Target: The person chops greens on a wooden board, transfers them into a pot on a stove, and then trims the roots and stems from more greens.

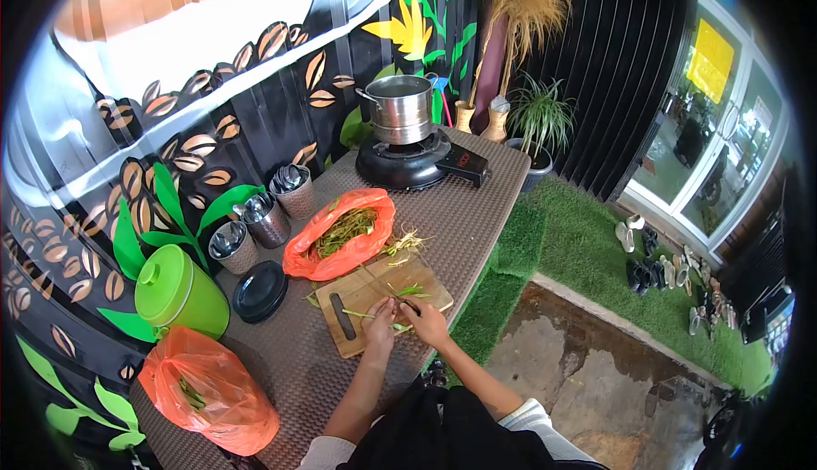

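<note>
From head view: pinching a green stalk (356, 313) in left hand (380, 323), gripping knife (378, 279) in right hand (427, 321), over cutting board (353, 285) on bench (489, 185). Can see greens (345, 233) heaped inside open orange bag (338, 264), cutlery (291, 178) in three cups (299, 203).

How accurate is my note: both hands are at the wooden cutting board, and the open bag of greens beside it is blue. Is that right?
Not quite: the head view shows the open bag of greens is orange-red, not blue. The left hand and right hand are indeed at the wooden cutting board.
</note>
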A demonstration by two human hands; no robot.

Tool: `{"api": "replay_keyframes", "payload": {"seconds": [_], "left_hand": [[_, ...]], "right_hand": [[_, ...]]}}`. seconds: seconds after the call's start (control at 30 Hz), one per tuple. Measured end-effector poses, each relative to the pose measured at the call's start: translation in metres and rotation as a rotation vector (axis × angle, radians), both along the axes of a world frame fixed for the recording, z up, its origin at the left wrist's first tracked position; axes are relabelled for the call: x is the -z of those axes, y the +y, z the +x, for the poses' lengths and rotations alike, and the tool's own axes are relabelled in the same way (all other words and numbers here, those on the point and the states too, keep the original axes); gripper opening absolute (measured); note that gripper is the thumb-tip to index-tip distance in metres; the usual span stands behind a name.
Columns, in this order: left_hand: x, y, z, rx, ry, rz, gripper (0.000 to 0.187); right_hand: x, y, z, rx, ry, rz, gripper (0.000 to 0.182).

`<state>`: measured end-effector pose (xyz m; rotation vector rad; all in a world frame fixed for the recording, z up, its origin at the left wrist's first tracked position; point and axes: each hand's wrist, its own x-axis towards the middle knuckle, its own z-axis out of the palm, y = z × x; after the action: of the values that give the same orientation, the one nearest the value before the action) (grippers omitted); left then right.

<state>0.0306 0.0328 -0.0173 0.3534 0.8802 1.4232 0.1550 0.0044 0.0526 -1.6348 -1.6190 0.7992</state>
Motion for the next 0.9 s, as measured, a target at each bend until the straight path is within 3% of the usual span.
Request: {"api": "replay_keyframes", "payload": {"seconds": [0.07, 0.17, 0.27, 0.33, 0.37, 0.57, 0.67, 0.73, 0.83, 0.9], "left_hand": [[-0.008, -0.003, 0.001, -0.002, 0.017, 0.015, 0.019], [-0.025, -0.003, 0.004, -0.008, 0.17, 0.027, 0.02], [-0.02, 0.006, 0.002, -0.07, 0.355, -0.014, 0.016], [-0.018, 0.012, -0.003, 0.002, 0.599, 0.024, 0.018], [-0.015, 0.015, -0.005, 0.003, 0.599, 0.023, 0.018], [-0.02, 0.022, -0.004, 0.096, 0.724, 0.081, 0.027], [-0.022, 0.025, -0.003, 0.105, 0.516, 0.074, 0.029], [-0.031, 0.023, -0.001, 0.115, 0.154, 0.095, 0.038], [-0.041, 0.019, 0.005, 0.12, -0.022, 0.135, 0.049], [-0.046, 0.017, 0.008, 0.123, -0.038, 0.134, 0.051]], "right_hand": [[0.001, 0.003, 0.0, 0.024, -0.061, -0.012, 0.037], [0.032, 0.025, 0.009, 0.033, 0.092, -0.019, 0.038], [0.023, 0.026, 0.013, 0.023, 0.19, 0.008, 0.04], [0.018, 0.026, 0.019, 0.027, 0.226, -0.152, 0.041], [0.017, 0.026, 0.02, 0.027, 0.225, -0.153, 0.041], [0.021, 0.025, 0.022, 0.027, 0.154, 0.032, 0.04], [0.006, 0.015, 0.019, -0.002, 0.309, -0.091, 0.037], [-0.001, 0.006, 0.013, -0.03, 0.482, -0.137, 0.03], [0.008, 0.001, 0.001, -0.056, 0.59, 0.045, 0.025], [0.004, -0.003, 0.001, -0.044, 0.602, 0.021, 0.024]]}}
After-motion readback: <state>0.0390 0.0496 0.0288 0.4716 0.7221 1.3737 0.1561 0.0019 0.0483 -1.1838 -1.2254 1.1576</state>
